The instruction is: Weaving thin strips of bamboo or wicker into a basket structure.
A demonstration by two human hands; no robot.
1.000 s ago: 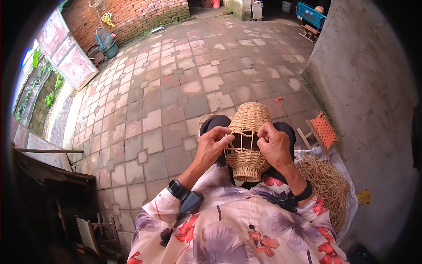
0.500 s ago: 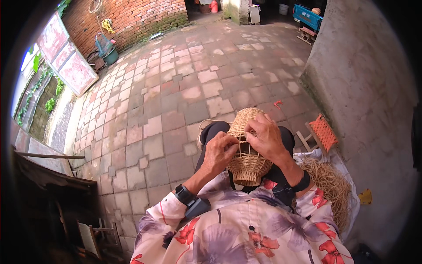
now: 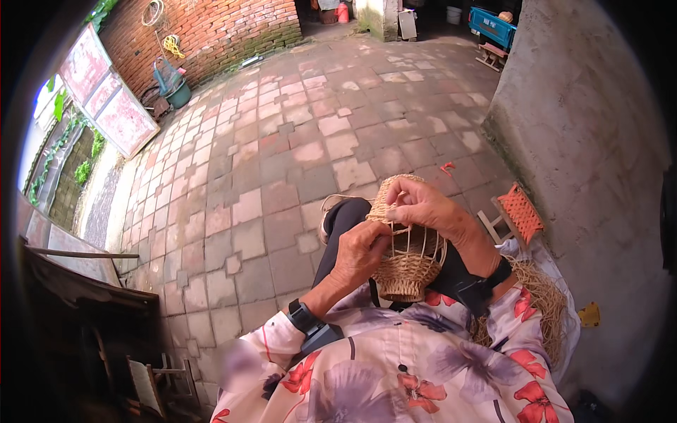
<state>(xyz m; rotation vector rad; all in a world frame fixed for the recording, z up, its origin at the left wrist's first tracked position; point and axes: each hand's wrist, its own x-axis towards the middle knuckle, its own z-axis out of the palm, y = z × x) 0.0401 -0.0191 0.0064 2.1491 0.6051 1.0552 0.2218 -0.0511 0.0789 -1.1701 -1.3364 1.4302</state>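
Observation:
A tan woven straw basket (image 3: 407,271) lies across my lap, its narrow neck toward me. Between its woven near end and woven far part, bare upright strands leave an open gap. My left hand (image 3: 360,257) is closed at the gap's left edge, thumb and fingers pinching the basket there. Over the far woven part is my right hand (image 3: 431,211), its thumb and fingertips curled together against the weave; whatever is in them is too small to make out. A thin straw cord (image 3: 347,197) trails left from the basket's far part.
Loose straw strands (image 3: 536,303) lie on a white sheet at my right, beside a small stool with an orange woven seat (image 3: 522,213). A plastered wall (image 3: 585,141) rises on the right. Orange scraps (image 3: 447,168) lie on the paving (image 3: 282,155). At lower left stands a folding chair (image 3: 144,384).
My right hand has lifted and turned over the far woven part, its fingers curling more. The basket has tilted slightly, showing more of the gap. My left hand has shifted slightly nearer me.

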